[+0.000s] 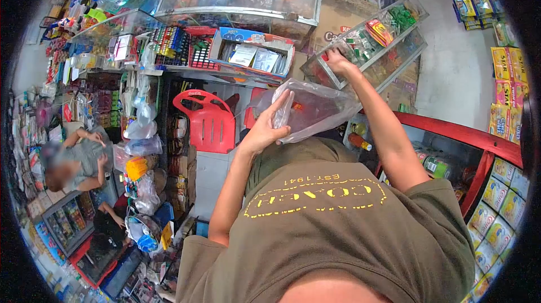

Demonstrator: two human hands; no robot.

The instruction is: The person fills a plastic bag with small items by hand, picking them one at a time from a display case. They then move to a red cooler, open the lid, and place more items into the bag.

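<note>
— At your left hand (264, 129), I record a firm hold. The thumb and fingers pinch the rim of a clear plastic bag (315, 108), which you keep raised in front of your chest with its mouth gaping towards the counter.

— Noted. Your right hand (338, 62) is stretched well past the bag. It is inside the near end of a tilted glass case (389, 48), with the fingers curled among the small goods. I cannot tell whether they have closed on anything, because the wrist hides the fingertips.

— Contents of the bag: something reddish shows through the film, too blurred to name. By my reading the bag is barely filled and hangs slack.

— Agreed. On progress, I judge that you have the bag opened and ready. The picking from the case is under way but not finished, and no item is seen passing between case and bag.

— Surroundings, for the record: green and red packets (394, 24) lie further along the same case. A red chair (205, 120) stands below your left forearm, and a red-framed cooler (462, 134) sits under your right elbow.

— Another person (76, 162) stands well apart on your left among the shelves. Their hands are on their own work and are no part of yours.
</note>
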